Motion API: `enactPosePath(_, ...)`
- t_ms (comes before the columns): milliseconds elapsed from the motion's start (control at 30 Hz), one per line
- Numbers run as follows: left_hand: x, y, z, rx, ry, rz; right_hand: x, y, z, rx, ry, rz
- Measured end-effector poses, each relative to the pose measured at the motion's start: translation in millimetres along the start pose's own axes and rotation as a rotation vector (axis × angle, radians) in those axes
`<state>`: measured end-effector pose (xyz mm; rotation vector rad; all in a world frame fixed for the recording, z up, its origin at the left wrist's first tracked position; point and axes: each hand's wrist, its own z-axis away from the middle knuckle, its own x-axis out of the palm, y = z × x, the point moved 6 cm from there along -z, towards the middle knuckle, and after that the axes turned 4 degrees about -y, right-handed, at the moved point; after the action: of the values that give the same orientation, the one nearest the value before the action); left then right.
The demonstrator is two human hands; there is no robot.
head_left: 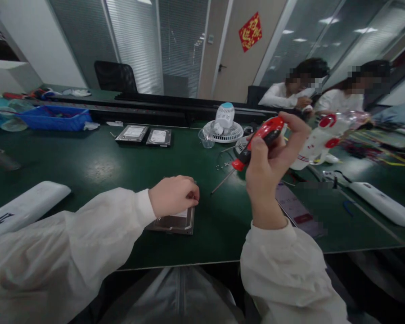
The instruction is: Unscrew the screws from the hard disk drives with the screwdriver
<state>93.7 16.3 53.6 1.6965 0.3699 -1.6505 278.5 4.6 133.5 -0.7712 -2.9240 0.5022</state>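
Observation:
My right hand [268, 166] is raised over the table, wrapped around the handle of a red and black screwdriver [261, 139]. Its thin shaft slants down to the left, with the tip apart from the drive. A hard drive [175, 222] lies flat near the table's front edge, partly covered by my left hand [175, 194]. The thumb and fingers of that hand are pinched together over the drive's far right corner; what they hold, if anything, is hidden. Several small screws [224, 165] lie scattered beyond the screwdriver tip.
Two more hard drives [131, 133] [159, 137] lie further back. Behind the screws are a white fan [224, 118] and a clear cup [207, 138]. A phone [299, 209], a white bottle [319, 141] and cables stand right; a blue bin [56, 118] stands left. Two people sit opposite.

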Motion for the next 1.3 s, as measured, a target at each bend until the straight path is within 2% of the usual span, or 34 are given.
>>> enactPosePath(167, -1.4, -4, -15, 0.122, -0.147, 0.079, 0, 3, 2, 0.03, -0.01, 0.11)
enactPosePath(333, -2.5, -8, -22, 0.176, -0.221, 0.056, -8, 3, -3, 0.019, 0.038, 0.137)
enactPosePath(533, 0.9, -8, -28, 0.185, -0.23, 0.005, -16, -3, -8, -0.025, 0.108, 0.263)
enactPosePath(667, 0.3, -3, -29, 0.168, -0.228, -0.073, -17, -5, -8, -0.042, 0.093, 0.265)
enactPosePath(833, -2.0, 3, -31, 0.147, -0.303, -0.076, -12, -9, -5, -0.032, 0.042, 0.374)
enactPosePath(967, -3.5, 2, -35, 0.127, -0.325, -0.072, -9, -8, -2, -0.044, 0.023, 0.36)
enactPosePath(1133, -5.5, 2, -40, 0.183, -0.345, -0.034, -9, -1, -1, -0.046, 0.021, 0.366)
enactPosePath(1300, -6.3, 4, -46, 0.288, -0.394, 0.016, -11, -1, -2, -0.035, 0.066, 0.229)
